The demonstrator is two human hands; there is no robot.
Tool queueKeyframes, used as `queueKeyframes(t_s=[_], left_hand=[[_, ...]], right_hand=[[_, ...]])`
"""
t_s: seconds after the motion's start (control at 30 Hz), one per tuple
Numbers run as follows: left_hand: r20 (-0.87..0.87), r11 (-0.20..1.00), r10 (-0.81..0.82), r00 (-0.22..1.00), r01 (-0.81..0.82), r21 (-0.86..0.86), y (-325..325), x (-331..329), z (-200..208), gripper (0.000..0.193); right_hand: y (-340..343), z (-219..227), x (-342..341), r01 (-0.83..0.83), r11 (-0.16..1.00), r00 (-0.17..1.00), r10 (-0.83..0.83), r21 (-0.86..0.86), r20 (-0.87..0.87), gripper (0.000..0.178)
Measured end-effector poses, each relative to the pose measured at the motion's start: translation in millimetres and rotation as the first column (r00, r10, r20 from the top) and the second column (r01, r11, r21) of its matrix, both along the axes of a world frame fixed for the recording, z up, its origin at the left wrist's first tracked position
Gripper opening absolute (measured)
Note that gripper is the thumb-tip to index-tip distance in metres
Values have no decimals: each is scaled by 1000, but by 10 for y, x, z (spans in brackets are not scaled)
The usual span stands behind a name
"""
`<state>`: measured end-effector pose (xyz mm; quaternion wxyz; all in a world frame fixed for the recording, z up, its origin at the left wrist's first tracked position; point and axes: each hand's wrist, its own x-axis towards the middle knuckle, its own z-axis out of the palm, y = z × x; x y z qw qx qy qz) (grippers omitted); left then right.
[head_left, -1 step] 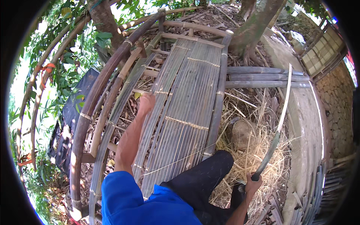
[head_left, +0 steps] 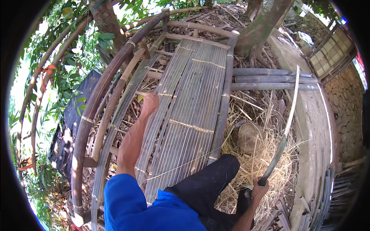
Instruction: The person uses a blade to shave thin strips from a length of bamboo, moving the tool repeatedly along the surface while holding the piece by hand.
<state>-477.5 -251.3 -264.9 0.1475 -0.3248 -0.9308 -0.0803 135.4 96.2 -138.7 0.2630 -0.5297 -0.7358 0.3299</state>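
Observation:
A bamboo bench (head_left: 192, 88) stretches away in front of me, its seat made of long, narrow grey slats bound by pale cross strips. My left hand (head_left: 150, 102) is closed at the left edge of the slatted panel, by a pale crosspiece; its fingertips are partly hidden. In my right hand (head_left: 260, 189), low on the right beside my leg, is the dark handle of a machete (head_left: 276, 157). Its long, slightly curved blade points up and away, dark near the handle and bright toward the tip. A thin pale bamboo strip (head_left: 181, 165) lies slantwise across the near slats.
A cut log (head_left: 249, 138) stands in pale shavings (head_left: 269, 173) right of the bench. Bamboo poles (head_left: 269, 79) run from the bench to a concrete ledge (head_left: 304, 142). Curved bamboo rails (head_left: 96, 107) line the left side. A tree trunk (head_left: 257, 34) rises behind.

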Motion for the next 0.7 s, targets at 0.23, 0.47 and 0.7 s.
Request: queueKeyframes(t_s=[0.23, 0.47, 0.7], left_hand=[[370, 935, 159, 915, -259, 240, 61, -167, 192, 31], [271, 837, 508, 818, -543, 71, -467, -114, -337, 29], [522, 728, 503, 689, -664, 174, -880, 711, 376, 36]], right_hand=[[89, -121, 44, 6, 1000, 1000, -6, -10, -31, 31], [-132, 35, 5, 5, 1000, 999, -5, 5, -47, 28], [-185, -220, 478, 60, 998, 998, -61, -27, -28, 29]])
